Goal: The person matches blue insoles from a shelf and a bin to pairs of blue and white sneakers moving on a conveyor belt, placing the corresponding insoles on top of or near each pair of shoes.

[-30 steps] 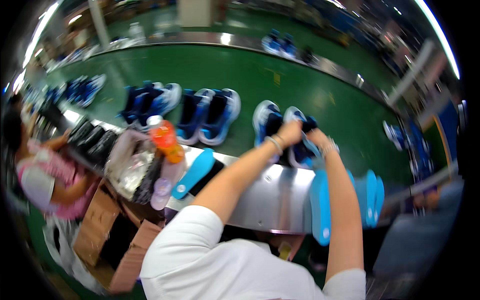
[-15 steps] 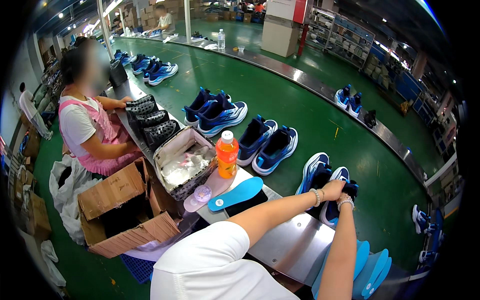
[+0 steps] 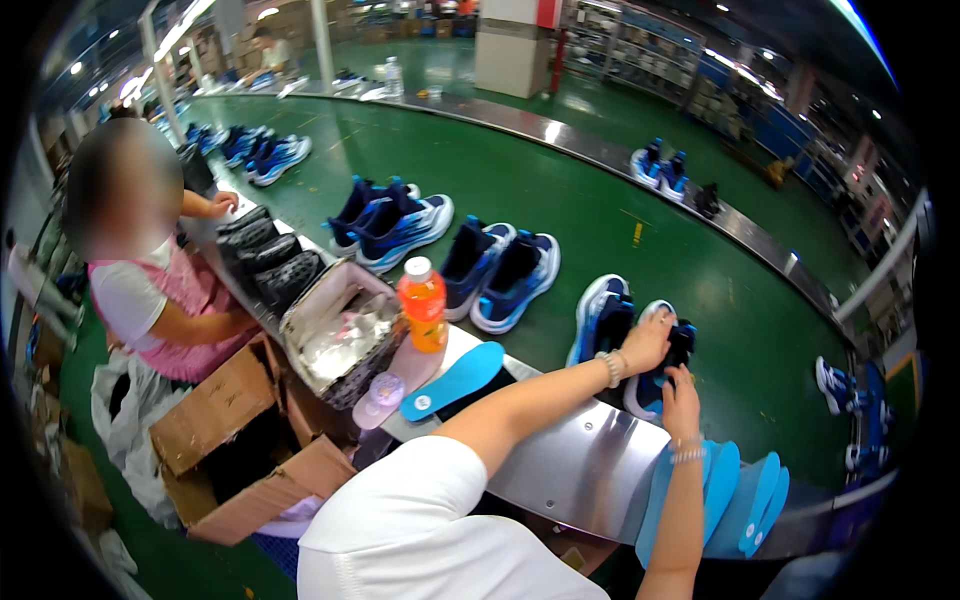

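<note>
A dark blue and white sneaker (image 3: 645, 394) is under my hands at the edge of the green belt. My left hand (image 3: 646, 343) grips it over its toe end, palm down. At its right side is my right hand (image 3: 682, 402), fingers apart, close to the shoe's collar. The matching sneaker (image 3: 598, 325) stands just to the left. Several light blue insoles (image 3: 722, 485) stand in a row by my right forearm. Another blue insole (image 3: 455, 382) lies on the metal ledge to the left, beside a pink insole (image 3: 408, 366).
An orange drink bottle (image 3: 424, 310) and an open box with plastic wrapping (image 3: 340, 345) stand on the left ledge. More sneaker pairs (image 3: 515, 282) line the green belt (image 3: 560, 190). A co-worker in pink (image 3: 180, 310) sits at left behind a cardboard box (image 3: 215, 415).
My hands, close together at the sneaker's opening before, have moved apart: the left onto its toe end, the right back toward me. The whole view has shifted.
</note>
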The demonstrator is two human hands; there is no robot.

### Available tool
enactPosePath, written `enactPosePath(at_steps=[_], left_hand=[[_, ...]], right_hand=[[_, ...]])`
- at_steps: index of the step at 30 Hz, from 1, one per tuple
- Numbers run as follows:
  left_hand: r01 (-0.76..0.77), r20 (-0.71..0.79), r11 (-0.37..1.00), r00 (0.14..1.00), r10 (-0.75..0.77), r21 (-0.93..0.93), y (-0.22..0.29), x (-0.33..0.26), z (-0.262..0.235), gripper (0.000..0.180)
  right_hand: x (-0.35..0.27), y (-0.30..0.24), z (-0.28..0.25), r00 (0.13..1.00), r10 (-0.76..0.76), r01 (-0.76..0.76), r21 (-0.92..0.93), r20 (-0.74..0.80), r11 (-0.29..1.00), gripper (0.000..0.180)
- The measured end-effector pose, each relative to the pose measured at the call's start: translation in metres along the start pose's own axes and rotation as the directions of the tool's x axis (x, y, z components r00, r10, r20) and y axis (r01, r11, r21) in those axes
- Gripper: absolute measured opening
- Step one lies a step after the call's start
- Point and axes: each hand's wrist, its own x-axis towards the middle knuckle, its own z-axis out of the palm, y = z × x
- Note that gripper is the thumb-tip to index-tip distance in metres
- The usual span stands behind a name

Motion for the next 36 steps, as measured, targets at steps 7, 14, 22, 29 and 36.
enactPosePath(at_steps=[7, 14, 22, 29, 36], left_hand=[[-0.199, 0.843, 0.943, 0.523, -0.130, 0.268, -0.004, 0.003, 0.068, 0.016], [0.110, 0.664, 0.883, 0.618, -0.421, 0.457, -0.144, -0.037, 0.171, 0.035], [-0.452, 0.971, 0.873, 0.226, -0.084, 0.181, -0.082, 0.001, 0.070, 0.017], [-0.247, 0.985, 0.968, -0.173, 0.008, -0.052, -0.066, 0.033, 0.033, 0.016], [-0.353, 0.948, 0.919, -0.312, 0.065, -0.179, -0.061, 0.038, 0.037, 0.013]], right_hand=[[-0.144, 0.033, -0.070, 0.813, 0.549, -0.580, -0.366, -0.194, 0.728, 0.055], [-0.175, 0.029, -0.045, 0.797, 0.531, -0.604, -0.405, -0.288, 0.687, 0.058], [-0.172, 0.034, -0.037, 0.793, 0.516, -0.605, -0.321, -0.324, 0.728, 0.054], [-0.170, 0.031, -0.036, 0.794, 0.517, -0.602, -0.289, -0.321, 0.745, 0.052], [-0.174, 0.036, -0.036, 0.793, 0.513, -0.605, -0.324, -0.328, 0.727, 0.052]])
